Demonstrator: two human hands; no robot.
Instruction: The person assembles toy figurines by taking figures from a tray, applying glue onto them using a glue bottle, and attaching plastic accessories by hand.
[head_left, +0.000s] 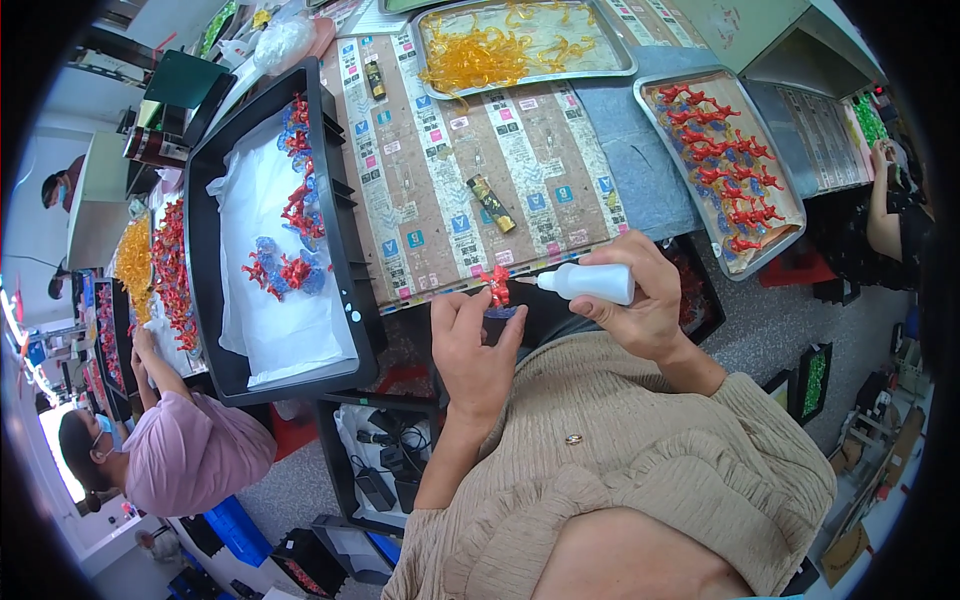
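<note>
Between the thumb and fingers of my left hand (472,358) is a small red figurine (498,280) with a translucent blue base, held near the table's front edge. My right hand (648,300) is wrapped round a white squeeze bottle (600,283), tilted on its side. Its thin nozzle points left at the figurine; whether the tip touches it I cannot tell. To the left, a black tray (368,330) lined with white paper (300,345) bears several more red and blue figurines (293,272).
A metal tray (745,262) of red and blue pieces lies at the right. Yellow curly pieces (480,58) fill another metal tray (520,82) at the back. Two black-and-gold cylinders (491,204) rest on the patterned tabletop (430,160). A co-worker (190,445) sits at the left.
</note>
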